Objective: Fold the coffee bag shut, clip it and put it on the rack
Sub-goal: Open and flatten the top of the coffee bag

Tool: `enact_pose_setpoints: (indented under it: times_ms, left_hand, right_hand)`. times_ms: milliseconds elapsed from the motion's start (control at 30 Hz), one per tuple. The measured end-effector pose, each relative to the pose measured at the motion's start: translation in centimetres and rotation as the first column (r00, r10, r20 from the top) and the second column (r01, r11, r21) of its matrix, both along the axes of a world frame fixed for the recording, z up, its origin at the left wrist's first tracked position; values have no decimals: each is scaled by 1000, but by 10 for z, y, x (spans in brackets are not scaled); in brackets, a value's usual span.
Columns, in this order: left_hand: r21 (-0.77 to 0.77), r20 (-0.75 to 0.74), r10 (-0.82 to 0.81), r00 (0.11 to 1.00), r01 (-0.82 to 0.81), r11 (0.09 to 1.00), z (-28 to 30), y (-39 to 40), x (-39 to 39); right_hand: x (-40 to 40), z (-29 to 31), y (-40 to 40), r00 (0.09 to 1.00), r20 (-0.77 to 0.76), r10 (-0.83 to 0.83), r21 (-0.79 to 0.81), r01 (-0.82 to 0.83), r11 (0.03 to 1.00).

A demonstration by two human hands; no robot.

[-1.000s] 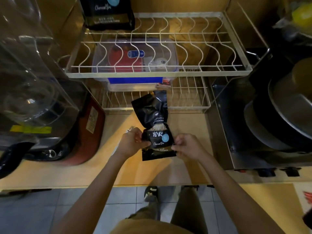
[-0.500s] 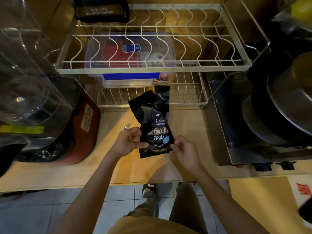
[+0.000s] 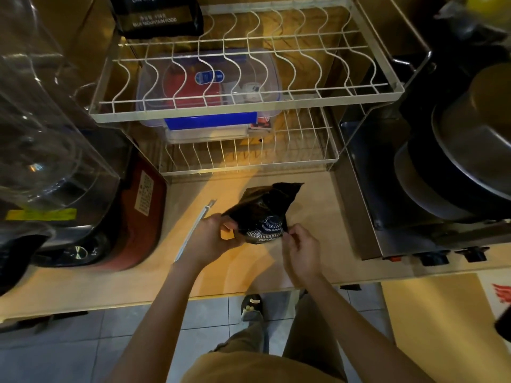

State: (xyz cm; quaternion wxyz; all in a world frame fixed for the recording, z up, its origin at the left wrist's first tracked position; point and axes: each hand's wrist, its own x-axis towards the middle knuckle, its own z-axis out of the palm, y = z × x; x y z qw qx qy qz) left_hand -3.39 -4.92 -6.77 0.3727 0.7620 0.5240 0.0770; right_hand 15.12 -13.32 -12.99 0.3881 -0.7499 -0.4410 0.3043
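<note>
Bag has dropped lower and tipped over since the earlier frames: the black coffee bag (image 3: 262,214) now leans with its crumpled open top pointing up and to the right, printed bottom end toward the person, down close to the wooden counter (image 3: 309,205); whether it touches the surface, cannot tell. Left hand (image 3: 213,237) closed on the bag's lower left edge, fingers curled around it. Right hand (image 3: 300,250) pinches the lower right corner between thumb and fingertips. Top of bag not folded, no clip on it. White clip (image 3: 195,229), a long thin strip, lies on the counter just left of the left hand, partly hidden by it. Two-tier wire rack (image 3: 249,113) stands at the back of the counter, well apart from the bag. Second black coffee bag (image 3: 159,16) sits on the upper tier at its left end. Clear plastic box (image 3: 208,106) with blue latch on the lower tier. Red appliance (image 3: 138,217) left of the counter, metal pots (image 3: 470,150) stacked at right.
</note>
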Motion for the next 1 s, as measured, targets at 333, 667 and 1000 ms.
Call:
enact_pose_setpoints:
  times_ms: [333, 667, 1000]
  left_hand:
    - [250, 290, -29, 956, -47, 967, 122, 3, 55]
    - [374, 144, -43, 989, -14, 927, 98, 14, 82]
    - [182, 377, 124, 918, -204, 962, 91, 7, 65]
  right_hand:
    - [0, -6, 3, 998, 25, 57, -3, -57, 998]
    - [-9, 11, 9, 989, 86, -118, 117, 107, 987]
    - [-28, 10, 10, 966, 95, -242, 61, 237, 970]
